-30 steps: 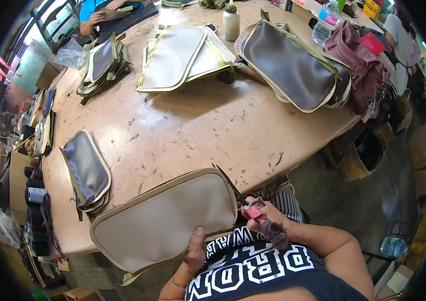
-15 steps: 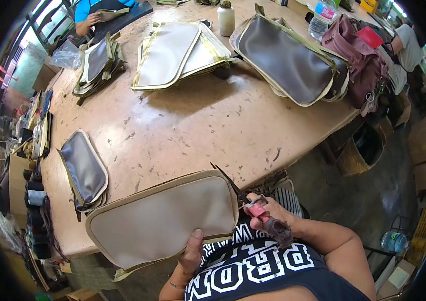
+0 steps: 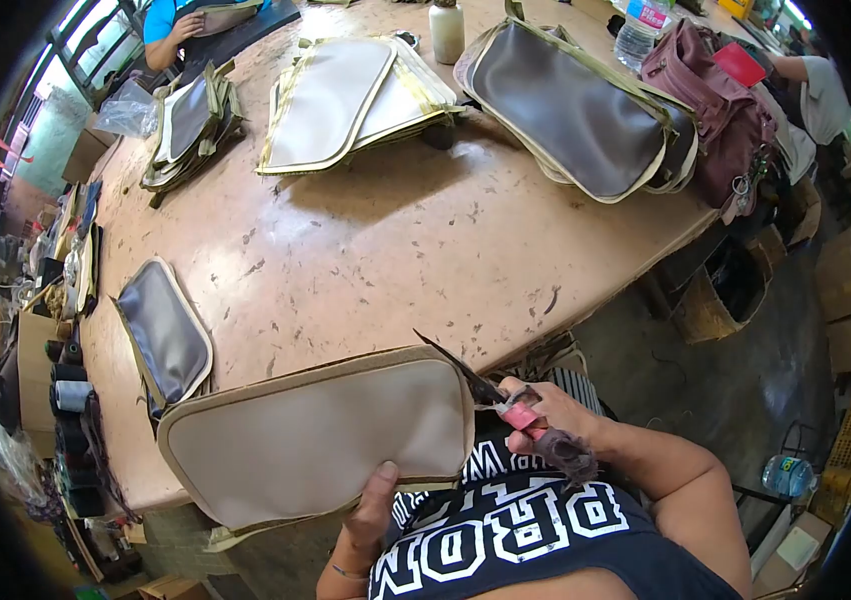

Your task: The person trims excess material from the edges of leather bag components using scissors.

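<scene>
My left hand [image 3: 375,505] grips the lower edge of a beige leather-like panel [image 3: 315,440], thumb on its face and fingers hidden behind. The panel has rounded corners and a brown border, and it is tilted at the table's near edge. My right hand [image 3: 545,420] is closed around scissors [image 3: 460,365] whose handles are wrapped in pink and dark cloth. Their dark blades lie along the panel's upper right corner. Left of the panel, a small stack of dark grey panels [image 3: 167,330] rests on the table.
Across the table [image 3: 365,260] lie a pile of light panels [image 3: 330,105], a pile of dark brown panels [image 3: 565,110] and a smaller bundle [image 3: 190,125]. A white bottle [image 3: 447,35], a water bottle [image 3: 640,30] and a maroon bag [image 3: 710,100] stand at the back. Another person's hand [image 3: 188,25] holds a piece.
The panel has shifted slightly left in view, together with my left hand. The scissors stay at its upper right corner, in my right hand. The view has tilted slightly.
</scene>
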The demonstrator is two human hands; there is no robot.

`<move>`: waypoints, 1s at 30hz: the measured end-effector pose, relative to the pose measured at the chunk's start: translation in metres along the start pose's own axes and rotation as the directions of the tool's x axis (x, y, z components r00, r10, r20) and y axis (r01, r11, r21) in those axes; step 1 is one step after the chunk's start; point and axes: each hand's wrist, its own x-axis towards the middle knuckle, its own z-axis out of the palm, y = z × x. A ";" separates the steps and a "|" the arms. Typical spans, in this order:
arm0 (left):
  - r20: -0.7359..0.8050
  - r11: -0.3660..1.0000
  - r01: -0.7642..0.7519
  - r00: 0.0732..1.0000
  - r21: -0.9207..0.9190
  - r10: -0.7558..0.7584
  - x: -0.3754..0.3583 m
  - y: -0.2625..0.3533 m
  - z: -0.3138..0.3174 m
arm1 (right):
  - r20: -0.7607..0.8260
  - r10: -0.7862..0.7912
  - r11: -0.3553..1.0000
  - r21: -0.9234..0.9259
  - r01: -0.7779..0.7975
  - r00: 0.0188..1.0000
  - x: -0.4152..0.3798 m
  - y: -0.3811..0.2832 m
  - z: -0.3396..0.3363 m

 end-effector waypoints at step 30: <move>0.174 0.949 -0.187 0.974 0.255 0.145 0.011 0.028 -0.024 | 0.288 0.231 0.970 -0.137 -0.199 0.929 -0.007 -0.009 -0.036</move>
